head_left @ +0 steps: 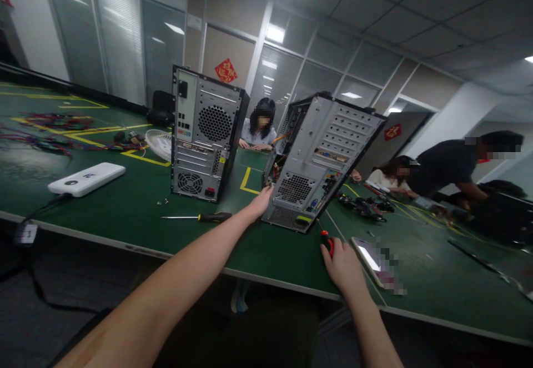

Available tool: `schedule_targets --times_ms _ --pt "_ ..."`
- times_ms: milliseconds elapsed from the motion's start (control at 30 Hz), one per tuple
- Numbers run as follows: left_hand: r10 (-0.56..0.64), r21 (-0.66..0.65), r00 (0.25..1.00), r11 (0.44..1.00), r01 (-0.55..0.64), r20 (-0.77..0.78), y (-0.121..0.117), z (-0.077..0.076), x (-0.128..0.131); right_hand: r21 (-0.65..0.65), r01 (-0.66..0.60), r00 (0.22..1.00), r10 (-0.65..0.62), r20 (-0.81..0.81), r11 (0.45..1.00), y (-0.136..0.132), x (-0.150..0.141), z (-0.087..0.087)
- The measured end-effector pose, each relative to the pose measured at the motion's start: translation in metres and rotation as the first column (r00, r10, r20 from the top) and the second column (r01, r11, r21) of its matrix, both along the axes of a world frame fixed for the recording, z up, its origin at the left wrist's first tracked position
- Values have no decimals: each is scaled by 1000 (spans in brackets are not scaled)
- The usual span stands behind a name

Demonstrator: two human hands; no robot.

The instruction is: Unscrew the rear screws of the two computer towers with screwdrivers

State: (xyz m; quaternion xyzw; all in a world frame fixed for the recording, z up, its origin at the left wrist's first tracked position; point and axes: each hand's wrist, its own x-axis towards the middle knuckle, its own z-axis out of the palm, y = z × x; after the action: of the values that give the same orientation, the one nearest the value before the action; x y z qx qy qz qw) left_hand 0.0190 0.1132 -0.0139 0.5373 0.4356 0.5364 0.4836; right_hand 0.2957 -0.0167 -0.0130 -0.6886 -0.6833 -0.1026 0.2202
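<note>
My left hand (262,202) is at the lower left edge of an opened computer case (300,151), its fingers closed on the metal there and partly hidden. The case stands with its back panel toward me and leans to the right in the picture. Its left side is off, showing cables inside. Closed in my right hand (345,265) is a screwdriver with a red and black handle (327,242). Its tip points toward the bottom right corner of the case. A second screwdriver (214,217), black and yellow, lies on the table near my left forearm.
Another computer tower (206,140) stands to the left. Small screws (162,202) lie before it. A white power bank (87,179), a white basket (158,145), a phone (368,260) and black cables (366,204) are on the green table (266,260). Several people sit or bend around it.
</note>
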Motion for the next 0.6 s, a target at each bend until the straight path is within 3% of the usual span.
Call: schedule_targets --times_ms 167,367,500,600 --pt "-4 -77 999 997 7 34 -8 8 2 95 -10 988 24 -152 995 2 -4 13" --pt "49 -15 995 999 -48 83 -18 11 7 269 -63 901 170 -399 961 44 -33 48" --pt "47 -11 992 999 -46 114 -16 7 8 340 -59 861 220 -458 938 69 -53 62" --pt "37 -5 990 999 -37 139 -9 1 9 366 -8 866 189 -463 931 72 -61 64"
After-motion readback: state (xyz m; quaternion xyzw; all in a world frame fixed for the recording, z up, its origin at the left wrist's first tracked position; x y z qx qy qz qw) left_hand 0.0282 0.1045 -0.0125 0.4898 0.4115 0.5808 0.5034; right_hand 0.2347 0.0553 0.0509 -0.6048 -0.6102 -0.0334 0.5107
